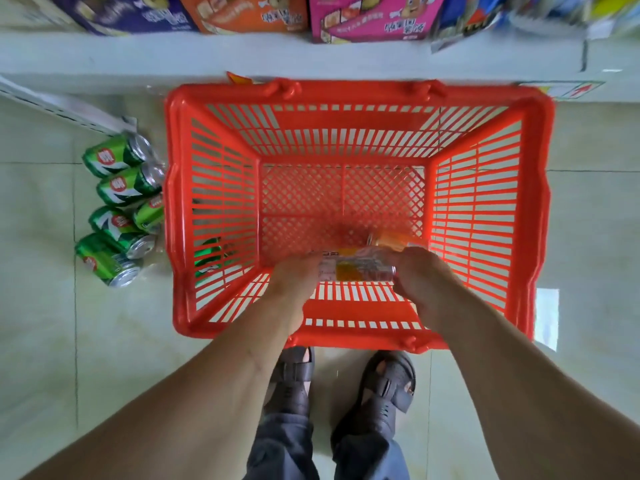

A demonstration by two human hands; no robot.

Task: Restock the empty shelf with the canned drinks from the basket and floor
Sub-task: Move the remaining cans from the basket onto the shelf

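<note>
A red plastic basket (356,95) stands on the floor against the shelf base. Both my hands reach into it at its near side. My left hand (294,275) and my right hand (419,271) hold the two ends of an orange canned-drink pack (360,268) wrapped in clear film. A second orange can (394,239) lies just behind it on the basket bottom. Several green cans (121,202) lie on their sides on the floor left of the basket. One more green can (207,254) shows through the basket's left wall.
A white shelf edge (311,57) runs across the top, with purple, orange and pink boxes (374,19) on it. My feet in dark sandals (346,379) stand just behind the basket. Pale floor tiles lie on both sides.
</note>
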